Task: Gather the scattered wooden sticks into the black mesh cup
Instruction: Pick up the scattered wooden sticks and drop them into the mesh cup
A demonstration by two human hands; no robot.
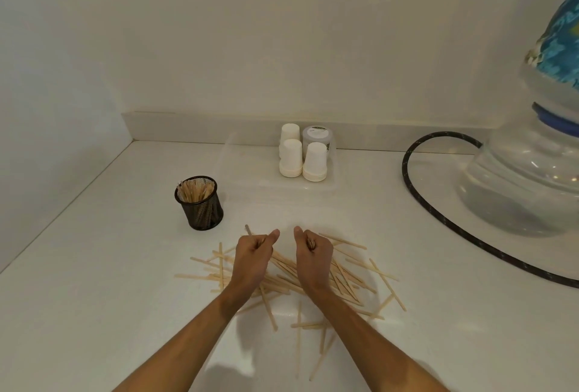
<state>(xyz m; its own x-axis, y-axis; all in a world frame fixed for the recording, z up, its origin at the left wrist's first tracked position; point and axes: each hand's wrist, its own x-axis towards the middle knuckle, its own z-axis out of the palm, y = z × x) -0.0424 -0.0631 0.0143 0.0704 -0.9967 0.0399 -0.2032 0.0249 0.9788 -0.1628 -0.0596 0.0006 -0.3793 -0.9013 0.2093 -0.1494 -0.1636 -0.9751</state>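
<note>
Several pale wooden sticks (283,279) lie scattered in a loose pile on the white counter, right in front of me. The black mesh cup (200,203) stands upright to the left and behind the pile, with a bundle of sticks inside it. My left hand (253,257) hovers over the pile's left part, fingers curled into a fist with the thumb out, and stick ends show inside the curl. My right hand (313,254) is curled the same way over the pile's middle and grips a few sticks whose ends show between the fingers.
A clear tray (250,169) at the back holds stacked white paper cups (315,161) and a lidded jar (317,138). A large clear water jug (526,172) stands at the right. A black hose (438,229) curves across the counter. Walls close off the left and back.
</note>
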